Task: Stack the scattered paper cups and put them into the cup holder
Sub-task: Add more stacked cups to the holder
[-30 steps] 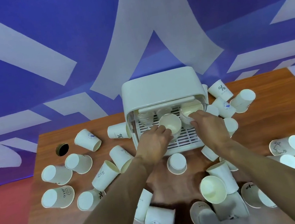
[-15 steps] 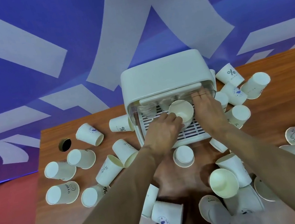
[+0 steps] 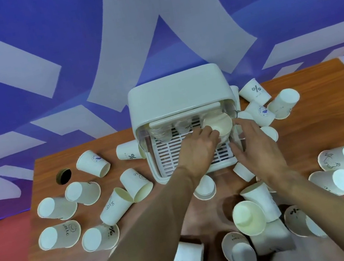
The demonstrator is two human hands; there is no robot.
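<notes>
The white cup holder [image 3: 174, 98] stands at the table's far middle, its front open over a slatted tray [image 3: 170, 153]. My left hand [image 3: 197, 149] reaches into it and grips a stack of paper cups [image 3: 220, 125], mouth up, at the tray's right rear. Just right of the stack, my right hand [image 3: 255, 141] hovers with fingers spread and straight at the holder's right front edge, holding nothing. Clear cups [image 3: 161, 131] sit at the tray's left rear. Many loose paper cups lie scattered around the holder.
Loose cups lie on their sides at the left [image 3: 56, 207], right [image 3: 343, 157] and near front [image 3: 248, 217] of the wooden table [image 3: 325, 127]. A round cable hole [image 3: 63, 176] is at the far left. A blue patterned wall rises behind.
My left hand has carried the cup stack from the tray's middle to its right rear. My right hand has drawn back from inside the holder to its right front edge.
</notes>
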